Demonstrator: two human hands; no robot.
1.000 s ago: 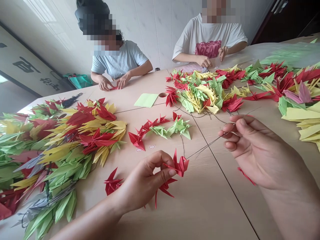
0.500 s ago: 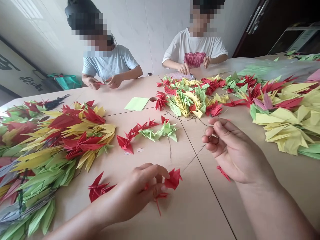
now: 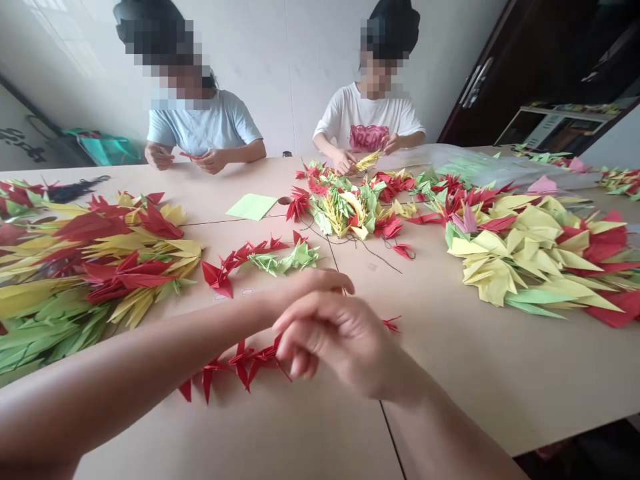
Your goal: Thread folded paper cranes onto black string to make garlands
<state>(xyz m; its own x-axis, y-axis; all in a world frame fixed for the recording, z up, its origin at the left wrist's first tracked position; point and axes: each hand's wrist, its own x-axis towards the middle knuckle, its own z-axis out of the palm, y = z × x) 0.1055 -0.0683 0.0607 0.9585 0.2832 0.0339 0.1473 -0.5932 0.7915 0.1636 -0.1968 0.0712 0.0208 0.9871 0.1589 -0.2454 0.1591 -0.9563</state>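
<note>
My left hand reaches in from the left over the table. Its fingers are mostly hidden behind my right hand, and the wrists cross closely. The right hand's fingers are curled in and slightly blurred; what they pinch, if anything, is not visible. By its fingertips a row of red folded-paper cranes lies on the table. Another small red paper piece shows just beyond the right hand. Behind my left forearm sits a short string of red cranes and light green cranes.
Large heaps of coloured paper cranes lie at left and right. A mixed pile with loose black thread is at middle back. A green paper square lies nearby. Two people sit opposite, their hands on paper pieces.
My right hand has moved left and down, to the red cranes. My left hand has moved up and right, behind it. The red cranes now lie in a row. The view has shifted.
</note>
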